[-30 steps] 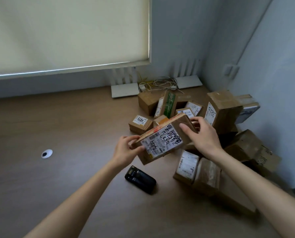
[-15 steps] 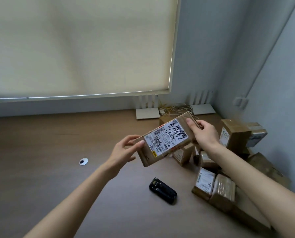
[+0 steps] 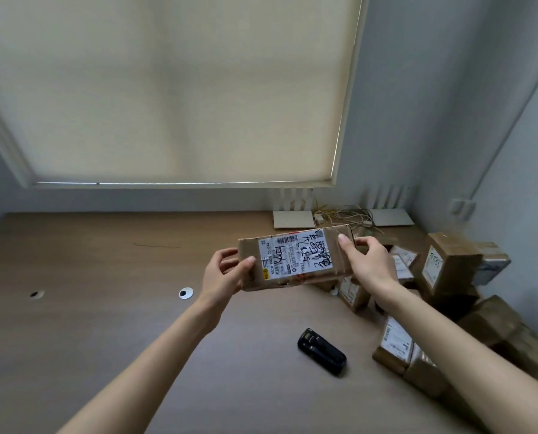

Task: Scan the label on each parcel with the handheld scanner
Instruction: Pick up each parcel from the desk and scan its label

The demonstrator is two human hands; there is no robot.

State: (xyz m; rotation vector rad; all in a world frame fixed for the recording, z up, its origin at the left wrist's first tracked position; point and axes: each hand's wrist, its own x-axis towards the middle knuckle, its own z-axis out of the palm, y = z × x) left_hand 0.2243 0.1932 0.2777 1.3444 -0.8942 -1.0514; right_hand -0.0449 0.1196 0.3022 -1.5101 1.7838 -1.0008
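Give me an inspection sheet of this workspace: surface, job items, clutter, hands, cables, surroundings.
Surface: wooden desk with two round cable holes.
Job's things: held parcel raised above the desk, white label facing the camera, with barcode and black handwriting; black handheld scanner lying unheld on the desk; pile of parcels at right.
Clutter: nothing seen beyond the pile.
Hands: left hand takes the parcel's left end in its grip; right hand its right end.
Cables: tangle of cables at the back wall between two white routers.
Surroundings: lowered roller blind, grey walls, wall socket.
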